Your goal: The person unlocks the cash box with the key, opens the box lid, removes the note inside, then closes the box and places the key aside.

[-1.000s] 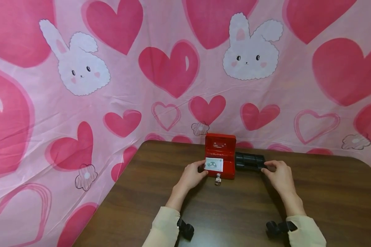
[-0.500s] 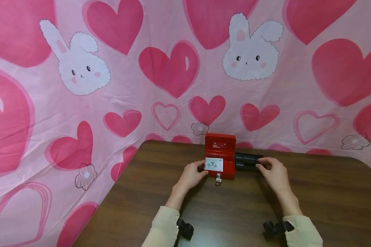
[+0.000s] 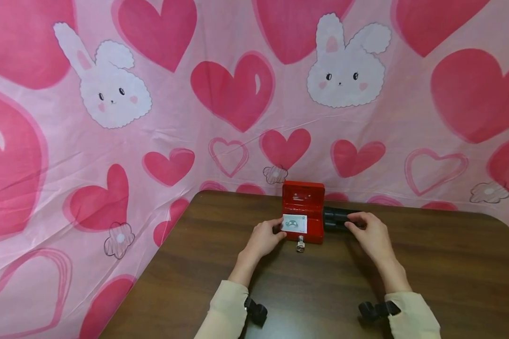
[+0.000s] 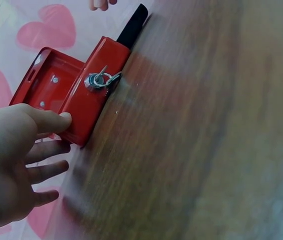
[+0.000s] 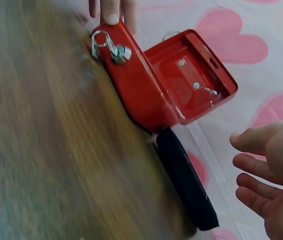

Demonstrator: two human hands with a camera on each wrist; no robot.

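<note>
A small red cash box (image 3: 307,234) stands on the brown table (image 3: 322,292) with its lid upright and a pale note (image 3: 294,223) inside. A key on a ring (image 3: 299,244) hangs from its front lock. My left hand (image 3: 275,231) rests at the box's left end, its thumb (image 4: 60,120) touching the box's (image 4: 89,95) corner and its other fingers loosely spread. A black tray (image 3: 335,217) lies against the box's right side. My right hand (image 3: 353,225) hovers over the tray's right end; in the right wrist view the hand (image 5: 261,175) is relaxed and apart from the tray (image 5: 186,180).
A pink cloth (image 3: 237,117) printed with hearts and rabbits hangs close behind the box and drapes past the table's left edge. Bare wood spreads out in front of the box and to the right.
My right hand has slid left over the black tray toward the box, covering more of the tray. The left hand and the box have stayed put.
</note>
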